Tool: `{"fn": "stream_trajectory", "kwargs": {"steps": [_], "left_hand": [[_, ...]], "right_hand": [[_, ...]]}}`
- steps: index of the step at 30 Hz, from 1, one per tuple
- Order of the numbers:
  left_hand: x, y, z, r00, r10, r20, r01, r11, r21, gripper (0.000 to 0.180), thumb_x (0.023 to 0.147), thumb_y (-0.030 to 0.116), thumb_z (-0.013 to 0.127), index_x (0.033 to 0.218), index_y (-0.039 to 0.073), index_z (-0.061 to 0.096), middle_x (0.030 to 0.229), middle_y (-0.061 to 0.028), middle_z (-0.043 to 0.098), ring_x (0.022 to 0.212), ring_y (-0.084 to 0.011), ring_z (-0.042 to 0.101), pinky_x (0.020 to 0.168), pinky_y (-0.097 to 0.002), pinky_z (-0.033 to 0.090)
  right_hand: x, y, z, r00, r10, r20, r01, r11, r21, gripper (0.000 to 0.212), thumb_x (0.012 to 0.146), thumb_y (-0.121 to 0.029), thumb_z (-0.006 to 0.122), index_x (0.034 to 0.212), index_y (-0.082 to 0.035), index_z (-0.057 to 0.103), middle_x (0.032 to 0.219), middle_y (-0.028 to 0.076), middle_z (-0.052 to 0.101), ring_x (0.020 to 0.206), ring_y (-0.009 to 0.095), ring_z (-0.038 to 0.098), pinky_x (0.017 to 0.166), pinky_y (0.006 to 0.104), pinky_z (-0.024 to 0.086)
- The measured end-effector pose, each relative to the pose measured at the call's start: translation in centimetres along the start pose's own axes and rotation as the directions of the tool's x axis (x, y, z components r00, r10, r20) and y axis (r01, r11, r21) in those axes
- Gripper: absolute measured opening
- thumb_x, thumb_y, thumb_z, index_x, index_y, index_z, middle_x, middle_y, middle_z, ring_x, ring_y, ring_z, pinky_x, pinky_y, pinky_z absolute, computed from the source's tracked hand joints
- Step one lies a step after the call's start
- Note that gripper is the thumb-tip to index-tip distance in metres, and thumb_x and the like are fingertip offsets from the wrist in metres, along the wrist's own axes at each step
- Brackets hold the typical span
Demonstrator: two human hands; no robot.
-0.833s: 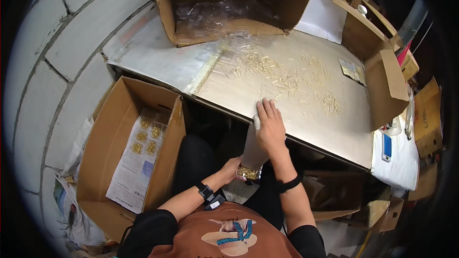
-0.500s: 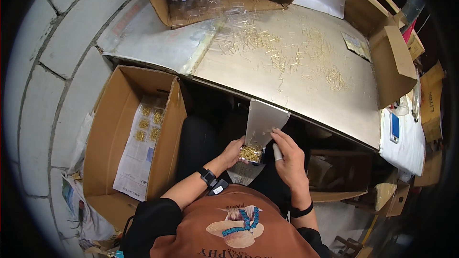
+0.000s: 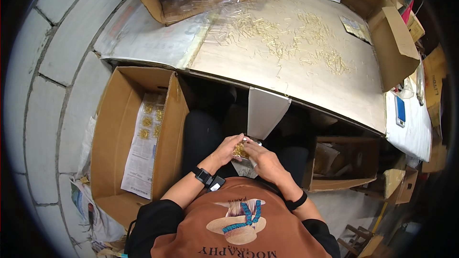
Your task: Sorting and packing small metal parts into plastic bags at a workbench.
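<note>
My left hand (image 3: 223, 154) is wrapped round the left side of a small clear plastic box (image 3: 240, 151) packed with gold-coloured wire pieces. From the other side my right hand (image 3: 267, 163) closes over the box's right edge, its fingers on the rim and partly hiding it. The box is held low over my lap, just below a white sheet-like chute (image 3: 266, 114) that slopes down from the table edge. Many loose gold wire pieces (image 3: 275, 33) lie scattered on the pale tabletop (image 3: 229, 69).
At my left stands a deep cardboard box (image 3: 107, 153) with several small filled boxes (image 3: 148, 122) on paper inside. Another carton (image 3: 210, 7) of clear plastic boxes sits on the table. To the right are a lower carton (image 3: 342, 184) and a blue device (image 3: 400, 110).
My right hand has left the chute and come down onto the small box. The box has moved slightly lower and left, away from the chute's end.
</note>
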State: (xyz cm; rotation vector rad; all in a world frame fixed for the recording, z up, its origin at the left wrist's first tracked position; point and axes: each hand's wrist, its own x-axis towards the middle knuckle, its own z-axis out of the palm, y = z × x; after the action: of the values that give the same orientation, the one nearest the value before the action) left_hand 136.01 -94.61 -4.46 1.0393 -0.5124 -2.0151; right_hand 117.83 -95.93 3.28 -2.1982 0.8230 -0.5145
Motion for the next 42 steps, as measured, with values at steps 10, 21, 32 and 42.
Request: {"fn": "stream_trajectory", "kwargs": {"steps": [10, 21, 32, 42], "left_hand": [[-2.5, 5.6, 3.0, 0.996, 0.085, -0.025, -0.083, 0.995, 0.048, 0.023, 0.091, 0.018, 0.056, 0.105, 0.001, 0.058, 0.084, -0.0074, 0.065, 0.062, -0.01, 0.064, 0.044, -0.0188, 0.054], [-3.0, 6.7, 4.8, 0.992, 0.127, 0.018, -0.128, 0.985, 0.114, 0.022, 0.091, 0.016, 0.054, 0.108, 0.001, 0.055, 0.088, -0.0081, 0.064, 0.07, -0.0137, 0.065, 0.046, -0.0224, 0.055], [-3.6, 7.1, 5.3, 0.96, 0.244, -0.14, -0.253, 0.966, -0.051, 0.024, 0.093, 0.022, 0.052, 0.108, 0.004, 0.057, 0.093, -0.0068, 0.063, 0.077, -0.014, 0.066, 0.052, -0.0255, 0.058], [-3.6, 7.2, 5.9, 0.963, 0.253, -0.095, -0.244, 0.965, 0.096, 0.023, 0.09, 0.013, 0.056, 0.109, 0.002, 0.056, 0.095, -0.0089, 0.063, 0.078, -0.0146, 0.065, 0.053, -0.0243, 0.057]], "right_hand": [[2.5, -1.5, -4.9, 0.916, 0.118, -0.384, -0.072, 0.989, 0.13, 0.022, 0.08, 0.0, 0.06, 0.102, 0.002, 0.061, 0.098, 0.016, 0.064, 0.094, 0.029, 0.062, 0.082, 0.0328, 0.048], [4.5, -1.1, -3.3, 0.854, 0.318, -0.412, -0.144, 0.905, 0.4, 0.009, 0.078, -0.001, 0.063, 0.087, 0.001, 0.064, 0.086, 0.012, 0.066, 0.077, 0.02, 0.064, 0.071, 0.0287, 0.049], [3.2, -0.4, -4.3, 0.801, 0.36, -0.478, -0.122, 0.88, 0.458, 0.024, 0.083, 0.001, 0.059, 0.107, 0.001, 0.059, 0.104, 0.011, 0.062, 0.092, 0.017, 0.061, 0.081, 0.0268, 0.047], [3.8, 0.7, -3.8, 0.821, 0.555, -0.136, -0.361, 0.688, 0.63, 0.01, 0.079, -0.006, 0.063, 0.079, 0.004, 0.06, 0.066, 0.003, 0.06, 0.059, 0.007, 0.052, 0.054, 0.024, 0.042]]}}
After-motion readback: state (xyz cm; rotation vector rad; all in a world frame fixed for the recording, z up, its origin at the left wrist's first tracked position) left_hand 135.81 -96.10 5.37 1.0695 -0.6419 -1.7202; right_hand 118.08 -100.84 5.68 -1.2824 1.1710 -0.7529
